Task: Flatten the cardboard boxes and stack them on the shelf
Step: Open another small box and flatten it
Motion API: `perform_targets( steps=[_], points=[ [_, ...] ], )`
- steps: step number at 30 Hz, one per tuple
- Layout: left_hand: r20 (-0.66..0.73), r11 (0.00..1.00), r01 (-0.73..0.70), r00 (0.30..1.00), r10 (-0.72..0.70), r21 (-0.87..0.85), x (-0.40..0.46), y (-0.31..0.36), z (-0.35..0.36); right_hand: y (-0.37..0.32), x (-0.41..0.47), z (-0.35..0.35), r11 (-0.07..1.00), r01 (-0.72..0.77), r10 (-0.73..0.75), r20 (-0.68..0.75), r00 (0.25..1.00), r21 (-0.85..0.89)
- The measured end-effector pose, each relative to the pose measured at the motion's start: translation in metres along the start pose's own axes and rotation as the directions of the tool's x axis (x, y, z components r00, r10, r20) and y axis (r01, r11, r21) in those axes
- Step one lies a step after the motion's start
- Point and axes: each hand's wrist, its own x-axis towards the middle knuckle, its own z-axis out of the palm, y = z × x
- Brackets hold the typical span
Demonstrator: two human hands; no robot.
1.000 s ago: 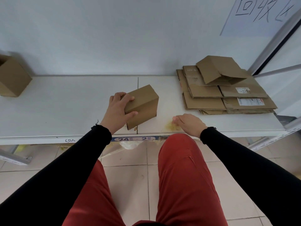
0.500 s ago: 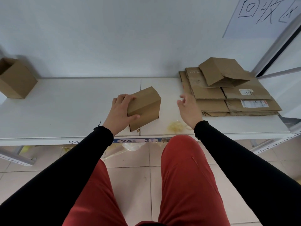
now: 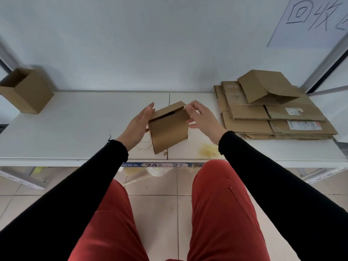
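While the left hand [image 3: 138, 123] lies flat against the small box [image 3: 168, 127] standing mid-shelf [image 3: 75, 125], the right hand [image 3: 202, 117] pinches its top flap. Flattened cardboard [image 3: 273, 113] is stacked right; an open box [image 3: 26, 91] stands far left.

White wall [image 3: 131, 44], handwritten paper sign [image 3: 316, 17] – upper right, tiled floor [image 3: 160, 213], yellowish stain [image 3: 209, 150]

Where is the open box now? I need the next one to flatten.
The open box stands at the shelf's far left end by the wall, well left of both hands.
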Motion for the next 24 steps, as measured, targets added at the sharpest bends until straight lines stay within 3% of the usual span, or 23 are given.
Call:
perform_targets(
  steps=[3,7,12,17,20,24],
  points=[
    [0.002,0.996,0.037,0.999,-0.037,0.077,0.009,0.001,-0.008,0.001,-0.003,-0.003,0.982,-0.093,0.094,-0.003,0.996,0.163],
    [0.100,0.970,0.003,0.995,-0.028,0.244,0.010,0.003,-0.007,0.005,-0.005,-0.005,0.949,-0.188,0.188,0.023,0.982,0.254],
    [0.000,0.984,0.013,1.000,-0.013,0.179,0.006,0.004,-0.003,0.003,-0.012,-0.010,0.948,-0.204,0.188,0.084,0.978,0.246],
    [-0.105,0.992,0.125,0.987,-0.122,0.019,0.009,0.011,0.002,-0.005,-0.021,-0.007,0.992,-0.120,0.107,0.293,0.950,0.028],
    [-0.123,0.983,0.129,0.986,-0.113,0.127,0.010,0.017,0.012,-0.013,-0.017,-0.002,0.974,-0.060,0.134,0.345,0.929,-0.217],
    [-0.116,0.965,0.131,0.987,-0.106,0.228,0.006,0.021,0.018,-0.028,-0.014,0.003,0.831,0.058,0.190,0.380,0.905,-0.553]
  ],
)
